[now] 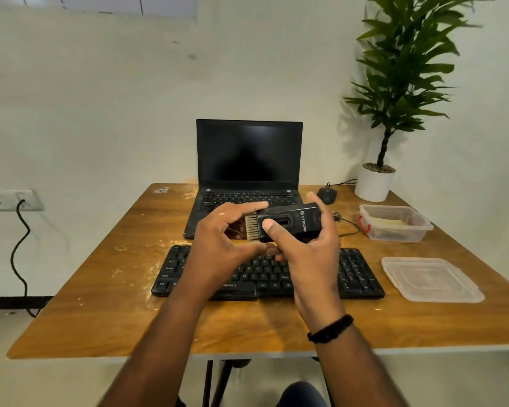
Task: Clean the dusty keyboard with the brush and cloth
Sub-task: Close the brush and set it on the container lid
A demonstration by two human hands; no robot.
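A black brush [288,221] with a short row of beige bristles [251,227] is held up in the air, lying sideways with the bristles pointing left. My right hand [309,259] grips its body, thumb pressed on the front face. My left hand [218,245] curls around the bristle end, its index finger lying along the brush's top edge. Below both hands the black keyboard [356,274] lies on the wooden table [100,289], its middle hidden by my hands. Pale dust [121,248] speckles the table to the keyboard's left. No cloth is plainly visible.
An open laptop [249,154] with a dark screen stands behind the keyboard. A wired mouse [326,195] and a white potted plant [372,183] sit at the back right. At the right are a clear plastic container [394,223] and its lid [431,279].
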